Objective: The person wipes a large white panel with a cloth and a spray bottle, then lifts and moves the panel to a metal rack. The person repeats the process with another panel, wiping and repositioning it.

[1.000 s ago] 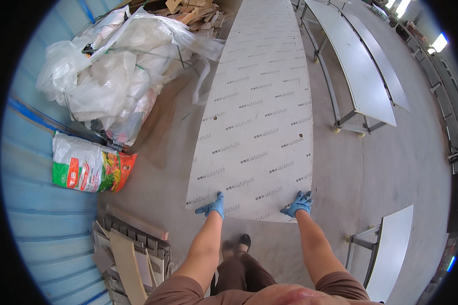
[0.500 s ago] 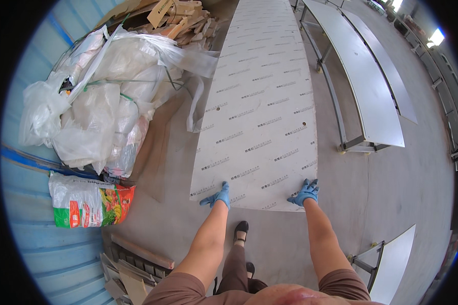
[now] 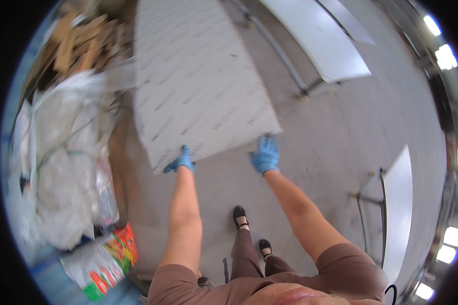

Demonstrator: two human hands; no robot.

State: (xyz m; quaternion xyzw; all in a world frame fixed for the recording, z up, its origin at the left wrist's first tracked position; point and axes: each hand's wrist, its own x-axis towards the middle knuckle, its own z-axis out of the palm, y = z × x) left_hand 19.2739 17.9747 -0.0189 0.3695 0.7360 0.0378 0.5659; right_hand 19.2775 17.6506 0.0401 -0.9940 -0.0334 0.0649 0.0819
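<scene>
A long, light grey panel [image 3: 203,86] with rows of dark printing stretches away from me. On its near left corner rests my left hand [image 3: 180,159] in a blue glove, fingers outstretched and thumb apart. My right hand [image 3: 265,154], also blue-gloved, is spread open at the near right corner. Its fingertips meet the panel's edge while the palm lies outside it. Neither hand is wrapped round the panel. Motion blurs the far part of the panel, and what supports it is hidden.
Bundled clear plastic [image 3: 66,168] lies at the left, with wood scraps [image 3: 84,40] beyond it and a colourful printed bag [image 3: 102,262] nearer. White-topped tables [image 3: 320,38] on metal frames stand far right. Another white panel [image 3: 398,213] is at the near right.
The view has turned, with the panel now slanting toward the upper left. My right hand has shifted from on top of the panel to its near edge; the left remains at its corner.
</scene>
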